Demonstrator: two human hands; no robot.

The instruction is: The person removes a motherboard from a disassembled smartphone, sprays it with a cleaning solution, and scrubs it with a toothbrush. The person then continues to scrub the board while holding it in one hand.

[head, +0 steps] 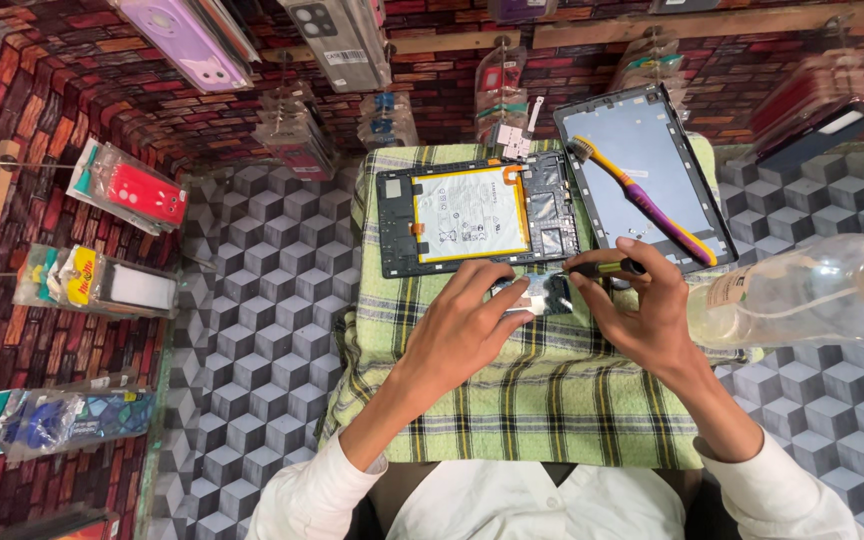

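On the green plaid cloth (512, 400), which pads the work surface, the person's left hand (467, 325) pins a small shiny part (542, 293), probably a circuit board, flat with thumb and fingers pinched on its near-left edge, so it cannot slide. Right hand (642, 300) pinches a thin dark tool (607, 267) with yellow on its handle, tip aimed at the part's top edge; exact contact is hard to tell. Both hands are closed around what they hold, not spread. Just beyond the part lies the opened tablet body (477, 215), inner side up, white battery exposed, within easy reach. Right of it the detached screen panel (642, 175) rests tilted, a yellow-and-purple toothbrush (642, 200) lying across it. Clear plastic bottle (812, 290) lies on its side at far right. Packaged phone cases (132, 195) hang on the brick-pattern wall.
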